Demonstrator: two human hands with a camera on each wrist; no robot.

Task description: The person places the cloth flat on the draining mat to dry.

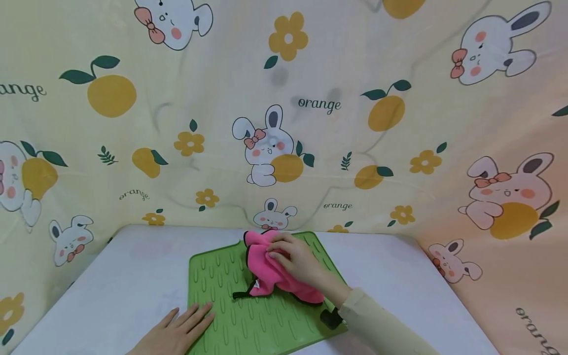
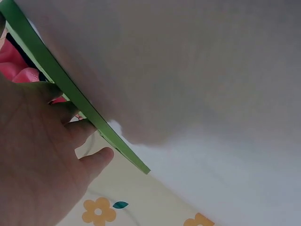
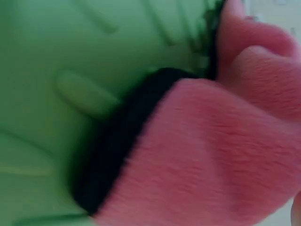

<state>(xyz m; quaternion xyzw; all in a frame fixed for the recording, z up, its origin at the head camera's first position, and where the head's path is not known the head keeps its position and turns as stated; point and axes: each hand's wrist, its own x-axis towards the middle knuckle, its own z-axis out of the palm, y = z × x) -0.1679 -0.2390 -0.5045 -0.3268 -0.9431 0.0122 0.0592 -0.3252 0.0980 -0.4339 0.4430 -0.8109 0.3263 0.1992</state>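
Only the right wrist view reveals fuzz on the pink cloth [image 3: 197, 155], which the right hand [image 1: 298, 259] pinches above the ridged mat [image 1: 222, 283]; the left hand [image 1: 177, 329], straight-fingered, touches the mat's edge.

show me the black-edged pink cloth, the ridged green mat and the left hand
Black-edged pink cloth [image 1: 275, 276], head view, on its middle
Ridged green mat [image 1: 222, 276], head view, on its bare top
Left hand [image 1: 175, 333], head view, on the back
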